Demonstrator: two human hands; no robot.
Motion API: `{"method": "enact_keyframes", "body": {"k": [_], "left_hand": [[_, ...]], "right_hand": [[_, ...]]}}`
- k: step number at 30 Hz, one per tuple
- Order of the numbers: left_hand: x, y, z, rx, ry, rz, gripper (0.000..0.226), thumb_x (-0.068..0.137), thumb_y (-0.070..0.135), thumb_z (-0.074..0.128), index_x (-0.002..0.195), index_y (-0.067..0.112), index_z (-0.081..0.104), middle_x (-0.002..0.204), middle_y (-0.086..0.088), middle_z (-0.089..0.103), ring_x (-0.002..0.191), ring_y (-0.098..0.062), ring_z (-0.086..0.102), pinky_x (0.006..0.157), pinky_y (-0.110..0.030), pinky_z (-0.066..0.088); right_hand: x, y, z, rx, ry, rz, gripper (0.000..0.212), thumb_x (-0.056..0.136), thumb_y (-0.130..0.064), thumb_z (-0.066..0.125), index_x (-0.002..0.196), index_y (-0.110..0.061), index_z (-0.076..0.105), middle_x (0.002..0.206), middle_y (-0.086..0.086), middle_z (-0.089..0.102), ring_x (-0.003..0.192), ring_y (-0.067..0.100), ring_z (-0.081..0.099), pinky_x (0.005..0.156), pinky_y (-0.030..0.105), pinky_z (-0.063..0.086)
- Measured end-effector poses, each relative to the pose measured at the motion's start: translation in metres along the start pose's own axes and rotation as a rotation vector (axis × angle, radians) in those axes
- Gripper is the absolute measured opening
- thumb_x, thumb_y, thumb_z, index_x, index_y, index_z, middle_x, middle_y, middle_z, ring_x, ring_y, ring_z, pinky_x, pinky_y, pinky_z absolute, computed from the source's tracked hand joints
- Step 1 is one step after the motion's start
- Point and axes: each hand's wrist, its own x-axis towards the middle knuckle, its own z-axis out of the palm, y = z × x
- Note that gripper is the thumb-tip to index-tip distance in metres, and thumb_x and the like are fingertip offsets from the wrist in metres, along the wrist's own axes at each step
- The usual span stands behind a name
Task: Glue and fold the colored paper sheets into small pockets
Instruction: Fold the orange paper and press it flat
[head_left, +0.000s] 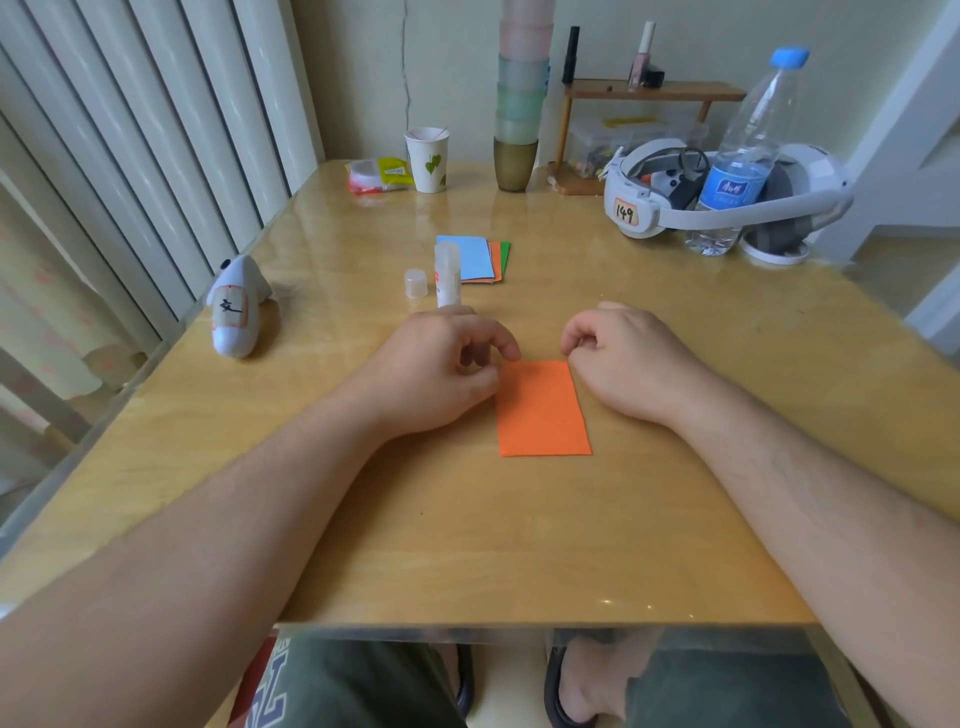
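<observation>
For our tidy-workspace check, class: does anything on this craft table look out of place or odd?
The glue stick stands uncapped, its cap sitting apart on the table to its left, so the glue may dry. Otherwise the orange paper lies flat between the hands and nothing is spilled.
</observation>
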Motion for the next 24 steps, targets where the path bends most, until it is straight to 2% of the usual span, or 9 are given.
{"method": "enact_keyframes", "body": {"k": [1, 2, 5, 8, 11, 15, 17, 20, 24], "left_hand": [[0.0, -0.0003, -0.0001, -0.002, -0.015, 0.002, 0.017, 0.087, 0.027, 0.076, 0.102, 0.035, 0.074, 0.085, 0.011, 0.058, 0.078, -0.005, 0.057, 0.071, -0.008, 0.038], [0.0001, -0.0004, 0.0001, -0.003, -0.041, 0.004, 0.02, 0.085, 0.035, 0.08, 0.102, 0.037, 0.072, 0.086, 0.012, 0.057, 0.079, -0.003, 0.057, 0.071, -0.009, 0.038], [0.0006, -0.0031, 0.0016, 0.038, -0.108, 0.01, 0.044, 0.07, 0.059, 0.085, 0.104, 0.043, 0.063, 0.095, 0.014, 0.055, 0.088, 0.001, 0.055, 0.073, -0.007, 0.037], [0.0015, -0.0051, 0.0025, 0.046, -0.109, 0.002, 0.057, 0.065, 0.063, 0.087, 0.109, 0.044, 0.056, 0.102, 0.011, 0.052, 0.097, 0.004, 0.049, 0.075, -0.007, 0.034], [0.0012, -0.0061, 0.0031, 0.011, -0.118, -0.009, 0.067, 0.065, 0.062, 0.088, 0.118, 0.048, 0.049, 0.112, 0.009, 0.05, 0.104, 0.006, 0.044, 0.082, -0.006, 0.032], [0.0023, -0.0083, 0.0048, 0.008, -0.138, -0.016, 0.077, 0.066, 0.062, 0.088, 0.129, 0.045, 0.048, 0.12, 0.009, 0.052, 0.109, 0.004, 0.044, 0.088, -0.005, 0.03], [0.0028, -0.0094, 0.0054, 0.001, -0.141, -0.016, 0.078, 0.066, 0.062, 0.089, 0.13, 0.044, 0.047, 0.121, 0.009, 0.053, 0.11, 0.004, 0.045, 0.091, -0.013, 0.035], [0.0027, -0.0089, 0.0051, -0.006, -0.161, -0.026, 0.082, 0.069, 0.061, 0.087, 0.136, 0.042, 0.045, 0.123, 0.013, 0.055, 0.111, -0.009, 0.048, 0.097, -0.028, 0.042], [0.0032, -0.0042, 0.0039, -0.008, -0.169, -0.047, 0.082, 0.079, 0.054, 0.083, 0.147, 0.04, 0.041, 0.122, 0.016, 0.06, 0.11, -0.008, 0.052, 0.099, -0.027, 0.044]], "right_hand": [[-0.0009, 0.0005, 0.0002, -0.02, -0.015, -0.026, 0.007, 0.091, -0.028, 0.063, 0.092, -0.027, 0.07, 0.089, -0.01, 0.052, 0.097, 0.018, 0.056, 0.08, 0.024, 0.034], [-0.0015, 0.001, 0.0007, -0.052, -0.031, -0.053, 0.01, 0.087, -0.04, 0.069, 0.091, -0.03, 0.067, 0.089, -0.011, 0.051, 0.098, 0.018, 0.055, 0.081, 0.024, 0.035], [0.0008, 0.0025, 0.0015, -0.104, -0.092, -0.063, 0.035, 0.078, -0.064, 0.076, 0.092, -0.035, 0.062, 0.093, -0.014, 0.05, 0.102, 0.017, 0.052, 0.086, 0.027, 0.039], [0.0019, -0.0009, -0.0008, -0.018, -0.121, 0.027, 0.037, 0.075, -0.06, 0.084, 0.086, -0.034, 0.061, 0.096, -0.014, 0.054, 0.098, 0.013, 0.054, 0.079, 0.028, 0.041], [-0.0004, -0.0033, -0.0014, 0.087, -0.108, 0.052, 0.038, 0.073, -0.051, 0.09, 0.086, -0.031, 0.061, 0.089, -0.011, 0.06, 0.081, 0.007, 0.054, 0.065, 0.027, 0.04], [-0.0021, -0.0048, -0.0026, 0.058, -0.118, 0.03, 0.041, 0.076, -0.052, 0.088, 0.104, -0.036, 0.062, 0.098, -0.013, 0.055, 0.085, -0.002, 0.052, 0.07, 0.021, 0.039], [0.0005, -0.0045, -0.0019, 0.06, -0.143, 0.039, 0.036, 0.076, -0.052, 0.088, 0.097, -0.034, 0.065, 0.096, -0.012, 0.055, 0.084, 0.0, 0.052, 0.071, 0.025, 0.039], [0.0017, -0.0046, -0.0013, 0.152, -0.156, 0.06, 0.032, 0.074, -0.044, 0.092, 0.083, -0.028, 0.067, 0.082, -0.01, 0.061, 0.074, 0.008, 0.053, 0.065, 0.029, 0.04], [-0.0008, -0.0018, 0.0008, 0.367, -0.112, 0.021, 0.022, 0.078, -0.025, 0.092, 0.078, -0.022, 0.07, 0.068, -0.011, 0.061, 0.058, 0.001, 0.05, 0.061, 0.024, 0.043]]}}
